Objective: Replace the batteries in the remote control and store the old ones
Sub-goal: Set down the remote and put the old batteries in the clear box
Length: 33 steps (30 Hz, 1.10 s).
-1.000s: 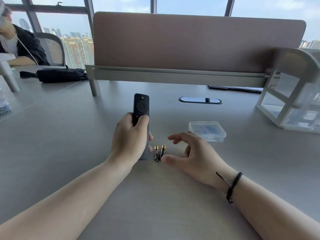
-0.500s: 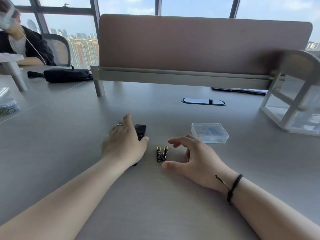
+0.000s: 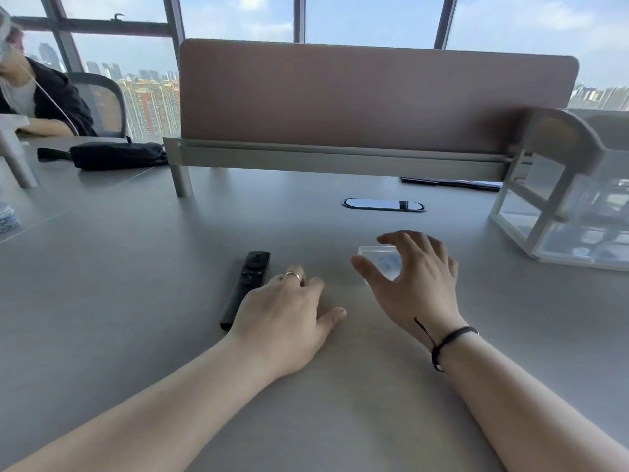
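The black remote (image 3: 247,287) lies flat on the grey table (image 3: 136,301), buttons up, and no hand touches it. My left hand (image 3: 286,311) rests palm down just right of the remote, thumb spread out to the side. It covers the spot where the two small batteries lay, so they are hidden. My right hand (image 3: 413,277) arches over the clear plastic box (image 3: 377,262) with fingers spread. Its thumb is at the box's near left corner, and a firm grip does not show.
A white-framed clear organiser (image 3: 558,216) stands at the right. A desk divider (image 3: 374,97) crosses the back, with a cable grommet (image 3: 383,205) before it. A black pouch (image 3: 115,155) and a seated person (image 3: 30,97) are at the far left.
My left hand laid the remote down, let go and slid right over the two batteries. My right hand moved forward from beside the batteries to above the clear box.
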{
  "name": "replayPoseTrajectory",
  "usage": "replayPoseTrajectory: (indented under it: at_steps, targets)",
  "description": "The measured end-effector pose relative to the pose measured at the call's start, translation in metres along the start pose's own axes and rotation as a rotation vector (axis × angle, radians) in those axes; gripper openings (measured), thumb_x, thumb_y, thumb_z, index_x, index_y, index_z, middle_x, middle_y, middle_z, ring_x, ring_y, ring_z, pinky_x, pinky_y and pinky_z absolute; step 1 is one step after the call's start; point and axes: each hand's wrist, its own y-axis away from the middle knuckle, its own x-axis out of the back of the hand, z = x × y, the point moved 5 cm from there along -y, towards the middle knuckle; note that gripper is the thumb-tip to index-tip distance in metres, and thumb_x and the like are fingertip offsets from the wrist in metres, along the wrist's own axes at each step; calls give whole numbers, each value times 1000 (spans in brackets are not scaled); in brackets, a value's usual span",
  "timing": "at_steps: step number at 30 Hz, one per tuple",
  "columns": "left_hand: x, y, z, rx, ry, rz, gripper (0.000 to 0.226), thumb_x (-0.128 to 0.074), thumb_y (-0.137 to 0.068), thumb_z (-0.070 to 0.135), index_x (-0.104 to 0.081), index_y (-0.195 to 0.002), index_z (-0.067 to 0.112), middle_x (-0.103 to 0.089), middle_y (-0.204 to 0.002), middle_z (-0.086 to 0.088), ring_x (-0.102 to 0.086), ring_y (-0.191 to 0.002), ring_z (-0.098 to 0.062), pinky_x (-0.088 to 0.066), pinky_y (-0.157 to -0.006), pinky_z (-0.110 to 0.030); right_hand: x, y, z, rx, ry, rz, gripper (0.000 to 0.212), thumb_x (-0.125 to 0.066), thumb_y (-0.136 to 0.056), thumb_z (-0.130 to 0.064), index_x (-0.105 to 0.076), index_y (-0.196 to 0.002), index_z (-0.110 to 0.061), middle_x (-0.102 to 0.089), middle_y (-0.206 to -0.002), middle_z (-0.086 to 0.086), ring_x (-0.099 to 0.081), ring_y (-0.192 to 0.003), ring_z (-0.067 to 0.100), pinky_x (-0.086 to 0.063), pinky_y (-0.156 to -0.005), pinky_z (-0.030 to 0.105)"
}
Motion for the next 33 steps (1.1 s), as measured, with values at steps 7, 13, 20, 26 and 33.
replayPoseTrajectory:
  at_steps: [7,13,20,26,33]
  targets:
    - [-7,-12,6,28,78,129,26,-42,-97,41,-45,-84,19,-56,-92,-1,-63,-77,-29,-39,-58,-34,-19,-1,24,-105,59,-309,98,-54,-62,-86,-35,-145,-39,-31,-156,-5,-35,-141,26,-27,-114,44]
    - [-11,-27,-2,96,231,145,11,-51,-90,27,-50,-83,18,-56,-86,-2,-61,-75,-30,-48,-62,-37,-16,5,11,63,106,-298,72,-58,-75,-73,-45,-138,-41,-39,-137,-1,-48,-126,26,-36,-105,38]
    - [-9,-39,-25,-21,411,190,25,-58,-81,-1,-61,-97,18,-45,-77,14,-47,-71,-7,-30,-63,-19,-19,2,11,181,-22,-363,60,-69,-71,-65,-53,-125,-44,-49,-130,-8,-55,-113,21,-42,-96,34]
    - [-4,-43,-34,18,691,275,18,-65,-93,22,-61,-111,23,-65,-80,9,-61,-71,-5,-42,-67,-12,-25,-2,7,223,-98,-374,61,-68,-67,-69,-55,-122,-45,-56,-116,-14,-56,-104,13,-47,-85,31]
    - [-7,-40,-25,-6,705,72,97,-70,-58,74,-52,-136,19,-58,-60,12,-52,-57,1,-44,-60,-19,-23,1,3,248,-185,-381,55,-69,-74,-63,-59,-123,-42,-56,-116,-15,-59,-99,10,-50,-81,27]
